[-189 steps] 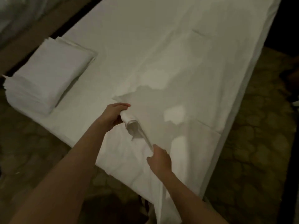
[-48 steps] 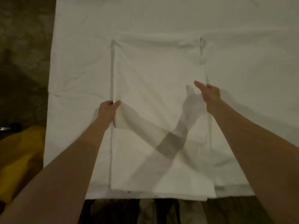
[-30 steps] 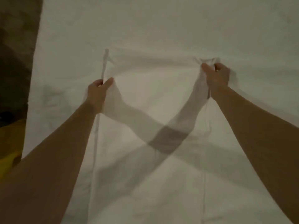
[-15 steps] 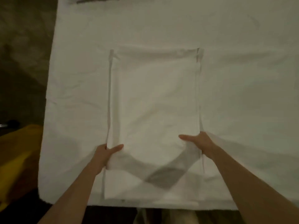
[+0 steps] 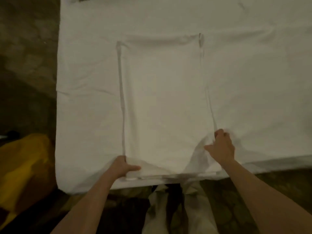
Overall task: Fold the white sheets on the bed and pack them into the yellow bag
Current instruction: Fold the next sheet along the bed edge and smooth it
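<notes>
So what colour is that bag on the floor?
Yellow. The bag shows at the left edge of the head view.

A dark, mottled floor (image 5: 28, 53) runs along the left side and the bottom edge of the view. Pale trousers (image 5: 179, 210) show at the bottom centre, over that floor. A small dark object (image 5: 11, 133) sits at the left edge, too dim to identify.
</notes>
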{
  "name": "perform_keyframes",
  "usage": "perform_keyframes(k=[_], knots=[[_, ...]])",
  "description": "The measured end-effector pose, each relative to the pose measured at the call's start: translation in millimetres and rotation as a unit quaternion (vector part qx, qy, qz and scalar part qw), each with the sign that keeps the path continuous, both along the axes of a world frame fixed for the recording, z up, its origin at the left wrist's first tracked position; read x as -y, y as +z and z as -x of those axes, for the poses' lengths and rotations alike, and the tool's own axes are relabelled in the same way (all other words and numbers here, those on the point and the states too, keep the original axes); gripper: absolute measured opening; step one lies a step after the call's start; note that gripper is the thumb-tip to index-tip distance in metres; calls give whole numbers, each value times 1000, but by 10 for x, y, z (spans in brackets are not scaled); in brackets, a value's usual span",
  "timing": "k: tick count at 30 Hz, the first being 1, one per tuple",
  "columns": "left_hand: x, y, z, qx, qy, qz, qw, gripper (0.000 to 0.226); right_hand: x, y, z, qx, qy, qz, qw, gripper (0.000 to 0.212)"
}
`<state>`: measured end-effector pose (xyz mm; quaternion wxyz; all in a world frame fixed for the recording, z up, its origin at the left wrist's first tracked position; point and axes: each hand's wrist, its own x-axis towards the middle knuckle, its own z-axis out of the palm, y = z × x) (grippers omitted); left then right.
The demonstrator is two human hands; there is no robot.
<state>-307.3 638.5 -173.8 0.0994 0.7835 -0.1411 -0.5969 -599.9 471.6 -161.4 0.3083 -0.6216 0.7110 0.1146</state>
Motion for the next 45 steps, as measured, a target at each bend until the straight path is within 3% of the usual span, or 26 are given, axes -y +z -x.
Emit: perform_keyframes(k=[2, 4, 6, 10, 13, 16, 20, 23, 27, 31, 36, 39, 41, 43, 45], knots=[[176, 34, -100, 14, 93, 50, 994, 39, 13, 129, -263, -13, 30, 67, 997, 43], [345, 106, -163, 20, 149, 98, 984, 40, 70, 268, -625, 28, 42, 113, 992, 49], [470, 190, -143, 39, 112, 134, 984, 40, 129, 397, -1070, 82, 76, 111, 988, 49], [684, 362, 165, 85, 69, 204, 973, 31, 188, 600, -2016, 203, 150, -1, 968, 61], [865, 559, 505, 95, 24, 247, 964, 33, 329, 670, -2452, 176, 187, -10, 967, 70], [1072, 772, 860, 74, 7, 283, 956, 32, 708, 685, -2469, 132, 197, 58, 970, 57], [1418, 926, 1431, 24, -28, 333, 942, 56, 1366, 715, -2044, 146, 164, 97, 971, 28], [1766, 951, 1871, 83, -133, 345, 925, 53, 1854, 792, -1520, 189, 136, 120, 965, 28], [2336, 1108, 2670, 69, -172, 387, 903, 51, 2534, 886, -558, 229, 73, 161, 957, 26], [2910, 1179, 3556, 11, -193, 371, 908, 49, 3139, 867, 416, 274, 17, 189, 943, 25], [3286, 697, 4377, -87, -258, 255, 928, 60, 3681, 451, 1435, 251, -92, 171, 948, 32], [3163, 378, 4439, -129, -312, 125, 933, 55, 3756, 42, 1912, 213, -119, 25, 969, 41], [2962, 258, 4237, -90, -226, 123, 962, 39, 3674, -123, 2155, 214, -144, -57, 964, 45], [2770, 223, 3871, 3, -44, 175, 983, 22, 3596, -197, 2315, 232, -170, -87, 954, 51], [2608, 184, 3449, 145, 107, 191, 965, 28, 3500, -193, 2434, 247, -173, -122, 946, 46]])
